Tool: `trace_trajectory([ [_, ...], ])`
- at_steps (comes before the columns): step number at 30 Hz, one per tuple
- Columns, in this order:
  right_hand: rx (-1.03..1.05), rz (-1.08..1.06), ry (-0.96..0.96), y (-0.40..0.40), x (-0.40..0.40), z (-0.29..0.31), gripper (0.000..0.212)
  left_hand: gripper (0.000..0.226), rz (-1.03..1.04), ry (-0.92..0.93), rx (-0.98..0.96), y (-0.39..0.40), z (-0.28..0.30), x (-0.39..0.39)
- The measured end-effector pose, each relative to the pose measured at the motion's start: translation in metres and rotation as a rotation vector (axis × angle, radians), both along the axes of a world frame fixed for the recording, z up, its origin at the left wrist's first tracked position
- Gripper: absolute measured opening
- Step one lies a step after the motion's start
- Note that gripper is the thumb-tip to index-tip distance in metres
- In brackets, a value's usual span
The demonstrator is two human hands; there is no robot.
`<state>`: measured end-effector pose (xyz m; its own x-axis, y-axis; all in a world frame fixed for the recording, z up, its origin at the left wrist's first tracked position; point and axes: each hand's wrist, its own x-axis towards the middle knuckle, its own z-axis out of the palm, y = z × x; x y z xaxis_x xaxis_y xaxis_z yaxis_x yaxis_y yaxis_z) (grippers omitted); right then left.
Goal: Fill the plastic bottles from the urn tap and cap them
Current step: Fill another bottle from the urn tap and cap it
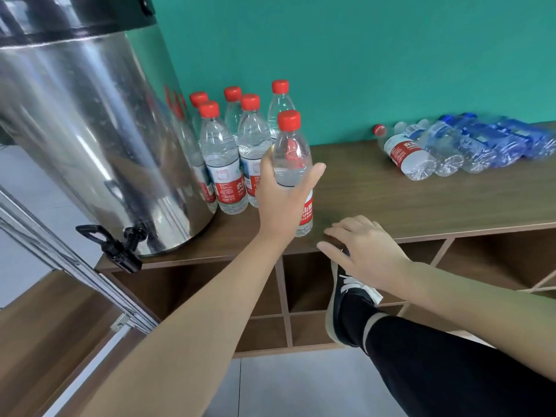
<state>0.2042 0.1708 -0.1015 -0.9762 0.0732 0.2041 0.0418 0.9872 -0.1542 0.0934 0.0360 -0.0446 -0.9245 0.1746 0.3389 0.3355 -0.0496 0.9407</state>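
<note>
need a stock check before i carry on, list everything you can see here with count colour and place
urn: one, shiny steel with black lid band, left end of the shelf top
tap: one, black, at the urn's base, over the shelf edge
standing bottles: five visible, clear with red caps, upright beside the urn
held bottle: one, clear, red cap, upright in front of that group
lying bottles: several, one red-labelled, the others blue-labelled, on their sides at the right by the wall
shelf unit: one, brown wood, open cubbies below
wall: teal, behind the shelf
shoe: one, black with white laces, at the cubbies
left hand: grips the held bottle
right hand: open, fingers on the shelf edge
</note>
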Motion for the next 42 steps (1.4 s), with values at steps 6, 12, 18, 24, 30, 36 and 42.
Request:
trace_trajectory([
  [6, -0.093, -0.077, -0.073, -0.003, -0.010, 0.017, 0.071, 0.055, 0.056, 0.081, -0.200, -0.059, -0.043, -0.004],
  [12, -0.472, -0.111, -0.047, -0.021, -0.033, 0.024, 0.093, 0.042, 0.339, 0.456, -0.849, -0.105, -0.086, -0.028],
  [18, -0.723, -0.069, -0.008, -0.037, -0.058, 0.017, 0.080, 0.035, 0.396, 0.438, -0.963, -0.108, -0.088, -0.025],
  [24, -0.769, -0.101, 0.040, -0.023, -0.083, 0.014, 0.077, 0.039, 0.395, 0.434, -0.989, -0.107, -0.088, -0.027],
  [30, -0.698, -0.122, 0.051, -0.010, -0.112, 0.008, 0.059, 0.042, 0.392, 0.413, -1.022, -0.108, -0.089, -0.026],
  [36, -0.605, -0.186, 0.027, -0.003, -0.127, 0.001, 0.061, 0.044, 0.403, 0.431, -1.020, -0.105, -0.089, -0.031],
  [42, -0.496, -0.224, 0.020, -0.013, -0.129, -0.003, 0.061, 0.037, 0.409, 0.438, -1.014, -0.111, -0.092, -0.030],
])
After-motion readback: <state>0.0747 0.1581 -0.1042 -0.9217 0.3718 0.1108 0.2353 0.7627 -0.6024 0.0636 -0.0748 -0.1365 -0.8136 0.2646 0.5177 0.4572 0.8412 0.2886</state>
